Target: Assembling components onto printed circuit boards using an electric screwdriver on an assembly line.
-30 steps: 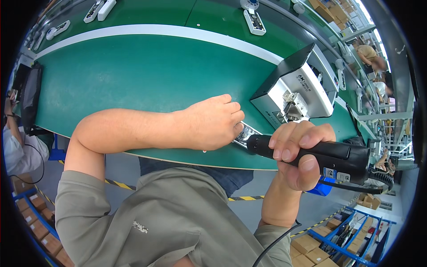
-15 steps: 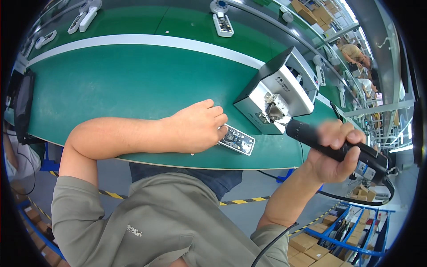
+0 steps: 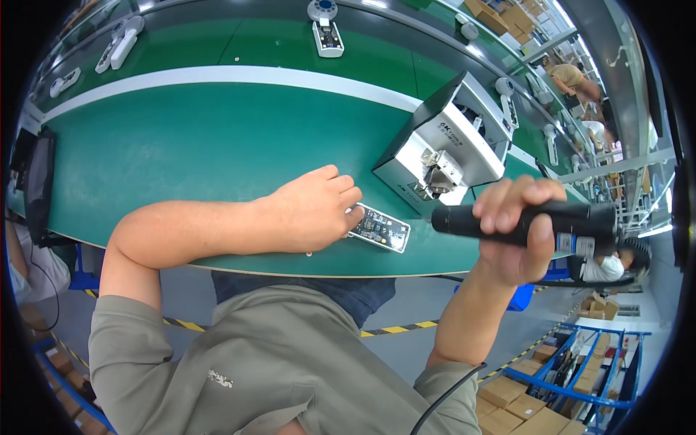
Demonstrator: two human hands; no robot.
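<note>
Circuit board: small rectangular circuit board (image 3: pixel 380 228) with a dark component-studded face, lying flat on the green work surface (image 3: pixel 203 152) close to its near edge, just left of the grey machine.
Far-left edge: a dark monitor (image 3: pixel 40 185) stands at the end of the bench, with another person's sleeve (image 3: pixel 22 264) below it.
Back of bench: white handheld devices (image 3: pixel 119 45) lie on the far lane beyond the white stripe; one more white device (image 3: pixel 326 32) sits further right.
Left hand: the left hand (image 3: pixel 312 210) rests palm-down on the green surface, fingers loosely curled, fingertips touching the left end of the circuit board and pinning it; it grips nothing.
Grey machine: a boxy grey-and-white screw feeder (image 3: pixel 446 148) stands just behind and right of the board, its metal mouth facing the person.
Right hand: the right hand (image 3: pixel 518 232) is wrapped tightly around a black electric screwdriver (image 3: pixel 529 221), held roughly level above the bench edge, its tip end pointing left toward the board but clear of it.
Lower right: blue shelving (image 3: pixel 580 362) with cardboard boxes (image 3: pixel 522 402) on the floor.
</note>
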